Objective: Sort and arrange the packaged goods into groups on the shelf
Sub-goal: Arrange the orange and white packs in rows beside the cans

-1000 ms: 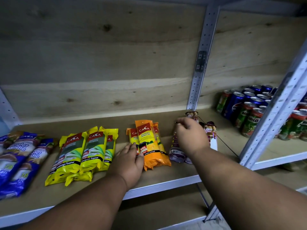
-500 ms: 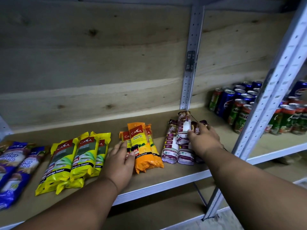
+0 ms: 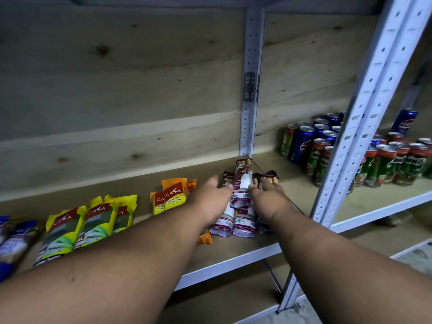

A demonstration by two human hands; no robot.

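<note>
The purple packs [image 3: 240, 206] sit bunched mid-shelf [image 3: 233, 256], beside the orange packs [image 3: 174, 195]. Left hand [image 3: 210, 197] and right hand [image 3: 266, 195] flank them, grip loose and flat, seemingly squeezing the group tidy rather than lifting anything.

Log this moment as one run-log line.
left hand: on purple packs' left side | right hand: on their right side | purple packs: stacked on shelf | phase: squaring group

Both forearms [image 3: 145, 258] are bare, with no sleeves visible.
</note>
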